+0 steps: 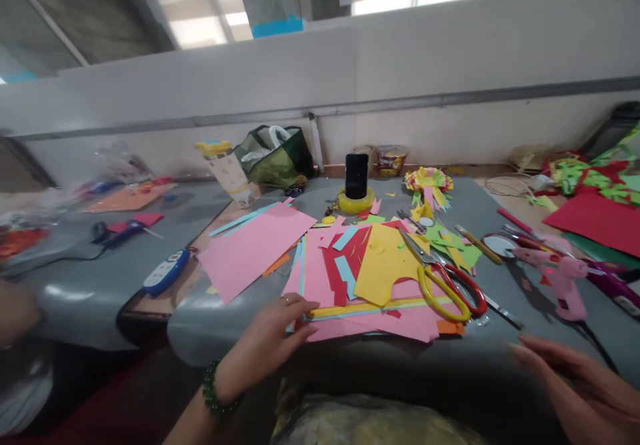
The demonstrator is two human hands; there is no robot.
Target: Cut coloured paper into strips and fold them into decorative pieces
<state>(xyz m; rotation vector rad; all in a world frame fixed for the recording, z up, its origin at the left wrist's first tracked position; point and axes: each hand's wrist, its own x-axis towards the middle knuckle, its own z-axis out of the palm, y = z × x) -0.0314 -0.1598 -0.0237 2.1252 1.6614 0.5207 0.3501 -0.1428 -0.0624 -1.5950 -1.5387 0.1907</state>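
Note:
My left hand [267, 335], with a ring and a green bead bracelet, closes thumb and fingers around the left end of a yellow paper strip [360, 309]. A light blue strip lies along it, over pink paper sheets [345, 328]. To the right, my right hand [580, 375] is off the table's front edge, slightly blurred, fingers stretched and holding nothing visible. Between the hands lie scissors [445, 288] with a yellow and a red handle, partly over a cut yellow sheet [383, 262]. A pink glue gun [563, 282] stands beyond my right hand.
A phone [357, 175] stands in a yellow tape roll [356, 202]. Behind are a tumbler [227, 172], a green bag [277, 155] and a paper rosette [429, 182]. A blue-white remote-like device [167, 272] lies left. Another person's blurred arm [17, 315] shows at far left.

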